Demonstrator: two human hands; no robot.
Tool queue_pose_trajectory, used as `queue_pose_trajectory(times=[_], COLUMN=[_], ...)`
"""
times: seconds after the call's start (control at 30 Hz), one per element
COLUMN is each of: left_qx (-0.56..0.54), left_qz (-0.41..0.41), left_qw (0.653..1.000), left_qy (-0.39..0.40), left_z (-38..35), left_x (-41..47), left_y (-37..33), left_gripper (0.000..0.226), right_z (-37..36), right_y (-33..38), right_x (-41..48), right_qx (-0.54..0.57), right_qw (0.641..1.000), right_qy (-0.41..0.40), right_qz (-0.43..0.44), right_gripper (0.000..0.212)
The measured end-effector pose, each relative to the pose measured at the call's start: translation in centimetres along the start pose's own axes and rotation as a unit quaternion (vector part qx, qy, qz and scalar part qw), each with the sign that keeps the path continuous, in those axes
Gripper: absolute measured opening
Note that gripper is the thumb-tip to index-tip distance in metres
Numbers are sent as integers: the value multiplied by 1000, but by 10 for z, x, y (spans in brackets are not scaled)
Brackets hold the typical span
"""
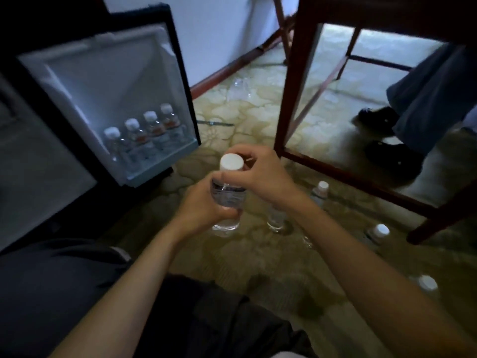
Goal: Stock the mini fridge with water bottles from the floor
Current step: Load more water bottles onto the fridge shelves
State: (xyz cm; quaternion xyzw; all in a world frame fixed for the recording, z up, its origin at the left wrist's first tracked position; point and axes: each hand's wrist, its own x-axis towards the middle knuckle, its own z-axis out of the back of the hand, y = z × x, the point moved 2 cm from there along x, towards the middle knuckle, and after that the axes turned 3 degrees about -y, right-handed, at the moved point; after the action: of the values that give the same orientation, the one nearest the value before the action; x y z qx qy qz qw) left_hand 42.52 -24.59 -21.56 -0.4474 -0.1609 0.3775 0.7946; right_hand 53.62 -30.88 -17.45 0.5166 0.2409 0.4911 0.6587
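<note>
Above the patterned carpet (258,257), the left hand (202,209) curls round the upright water bottle (229,196) and the right hand (259,174) pinches its neck, just before the open mini fridge (108,81), whose door shelf holds four bottles (152,127). A wooden table (294,99) stands right.

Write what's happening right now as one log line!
left hand: grips water bottle body | right hand: holds its neck | fridge door: open, four bottles on shelf | floor bottles: not yet stocked
</note>
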Motion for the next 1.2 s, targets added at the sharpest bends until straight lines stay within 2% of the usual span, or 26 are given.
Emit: queue_pose_trajectory(times=[0.13,0.23,0.3,0.4,0.53,0.6,0.7,0.83,0.93,1.0,1.07,1.2], left_qx=[27,-21,-60,-109,-156,-180,-193,-207,-190,-204,-206,-184], left_qz=[49,75,98,140,201,231,271,260,270,279,287,285], left_qw=[994,983,968,935,887,866,846,859,855,845,841,842], left_qy=[-90,-164,-225,-308,-384,-406,-416,-390,-400,-408,-411,-418], left_z=[85,136,169,209,262,286,318,366,405,428,447,474], left_x=[1,-1,-3,-4,-7,-8,-13,-22,-27,-27,-23,-15], left_y=[21,35,48,64,93,108,130,164,190,209,230,259], left_gripper=[43,31,31,39,36,36,55,35,45,36,29,24], right_z=[-43,-87,-131,-186,-257,-292,-339,-396,-436,-465,-490,-521], right_y=[14,8,7,23,56,67,80,100,115,124,130,127], right_x=[40,56,64,81,114,129,148,179,204,222,241,277], right_qx=[62,18,-5,0,-4,-13,-45,-70,-56,-44,-63,-89], right_qw=[994,981,960,949,946,943,936,922,919,921,922,932], right_qy=[89,194,280,314,325,331,346,378,387,385,380,352], right_qz=[8,-21,-22,-12,18,19,40,53,45,38,26,7], right_gripper=[27,40,51,61,49,46,47,47,27,9,15,13])
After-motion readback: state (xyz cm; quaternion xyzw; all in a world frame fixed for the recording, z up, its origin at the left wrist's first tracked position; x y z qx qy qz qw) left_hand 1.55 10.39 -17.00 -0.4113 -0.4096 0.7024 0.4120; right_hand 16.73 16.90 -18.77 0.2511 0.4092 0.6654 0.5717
